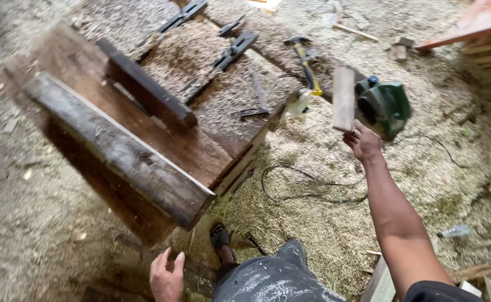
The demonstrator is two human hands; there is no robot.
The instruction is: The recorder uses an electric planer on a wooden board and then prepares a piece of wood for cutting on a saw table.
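right hand up with a short board, left hand low by the bench

the ground point(335, 223) is the biggest thing here, covered all over in pale wood shavings. on it stands my dark wooden workbench point(201, 145), its top strewn with shavings too. a long weathered beam point(117, 148) lies along the near edge of the bench, and a darker, thinner bar point(145, 84) lies further in, roughly parallel to it. black metal clamp pieces point(234, 50) sit on the far part of the top.

a stack of reddish planks point(480, 33) shows at the top right corner. my leg in grey, dusty trousers point(273, 279) comes in from the bottom edge, with my sandalled foot point(220, 237) near the bench's base.

my right hand point(363, 142) is stretched out, fingers closed around the lower end of a short pale board point(344, 98), which stands nearly upright in the air. just beside it, on the shavings, rests a green electric planer point(385, 106), its black cord point(307, 184) looping across the ground.

my left hand point(166, 277) is low by the bench's base, fingers loosely spread, holding nothing; whether it touches the wood below i cannot tell.

a hammer with a yellow handle point(304, 56) lies beyond the bench corner. a small plastic bottle point(455, 231) lies at right.
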